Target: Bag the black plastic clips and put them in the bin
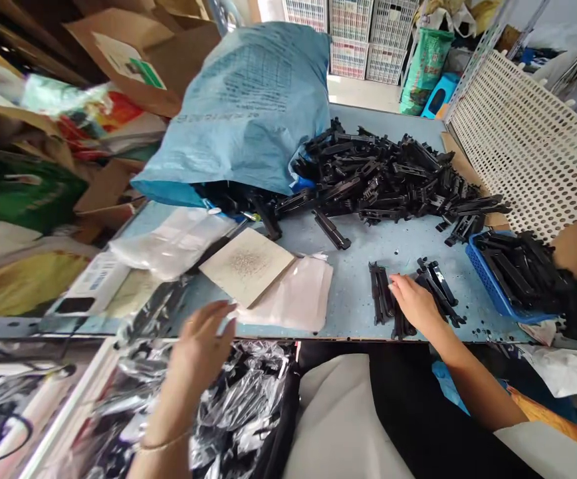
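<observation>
My right hand [415,303] covers black plastic clips [381,293], grip unclear; they look light, stiff, best pinched mid-length. Beside it, my left hand [203,339] is spread, empty.

Thin gold bracelet [163,444] below left hand [203,339], bare forearms, white short sleeve [542,452] on right arm

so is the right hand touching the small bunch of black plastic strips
Touching. The head view shows the right hand resting on the small bunch of black plastic strips, with strip ends sticking out from beneath it.
</observation>
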Available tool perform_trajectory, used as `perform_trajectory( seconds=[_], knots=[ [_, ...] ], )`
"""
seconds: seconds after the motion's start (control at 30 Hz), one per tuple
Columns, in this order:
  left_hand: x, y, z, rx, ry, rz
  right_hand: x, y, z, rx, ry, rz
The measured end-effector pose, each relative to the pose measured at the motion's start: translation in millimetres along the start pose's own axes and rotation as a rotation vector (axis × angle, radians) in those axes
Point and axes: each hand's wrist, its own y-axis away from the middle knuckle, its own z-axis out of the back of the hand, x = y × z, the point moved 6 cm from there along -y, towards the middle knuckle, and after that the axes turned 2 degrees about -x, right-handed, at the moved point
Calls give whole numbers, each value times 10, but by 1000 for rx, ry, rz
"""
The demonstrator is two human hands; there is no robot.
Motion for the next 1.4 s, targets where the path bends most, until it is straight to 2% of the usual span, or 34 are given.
perform_trajectory(
  seconds=[0.07, 0.13, 0.17, 0.23, 0.3, 0.43, 0.5, 0.57, 0.7, 0.77, 0.83, 0.97, 1.03, 1.1, 1.17, 1.27, 1.33, 1.4],
  knots=[
    [-511, -134, -300, 24, 105, 25, 160, 15, -72, 100, 157, -56],
    [-894, -226, -623, 57, 63, 8, 325, 27, -162, 160, 253, -43],
    [-1013, -253, -777, 88, 43, -5, 393, 37, -210, 177, 272, -17],
    [-1103, -280, -1000, 128, 38, -6, 459, 64, -295, 200, 276, 22],
    [-1061, -291, -1101, 124, 75, 25, 426, 80, -349, 196, 263, 18],
    [-867, -371, -1135, 125, 185, 148, 238, -5, -346, 128, 102, -35],
    [-746, -441, -1141, 158, 328, 271, 160, -89, -353, 161, -160, -77],
    [-611, -489, -1144, 194, 502, 446, 164, -171, -384, 242, -574, -128],
    [-418, -470, -1135, 232, 807, 757, 499, -315, -413, 364, -1450, -163],
    [-405, -458, -1143, 242, 944, 809, 761, -365, -475, 473, -1705, -195],
    [-411, -450, -1162, 235, 1030, 845, 1036, -409, -580, 598, -1862, -254],
    [-416, -456, -1164, 186, 1082, 893, 1446, -534, -821, 715, -1979, -343],
    [-406, -466, -1113, 173, 1141, 884, 1497, -604, -931, 685, -1979, -407],
    [-366, -456, -1037, 173, 1196, 892, 1444, -651, -997, 628, -1976, -477],
    [-311, -424, -973, 192, 1197, 923, 1336, -661, -996, 569, -1976, -520],
    [-292, -403, -950, 212, 1135, 924, 1234, -626, -883, 509, -2014, -493],
    [-346, -423, -992, 205, 1110, 890, 1285, -593, -805, 536, -2053, -436],
    [-426, -449, -1057, 203, 1111, 862, 1409, -570, -794, 628, -2059, -399]
  ],
)
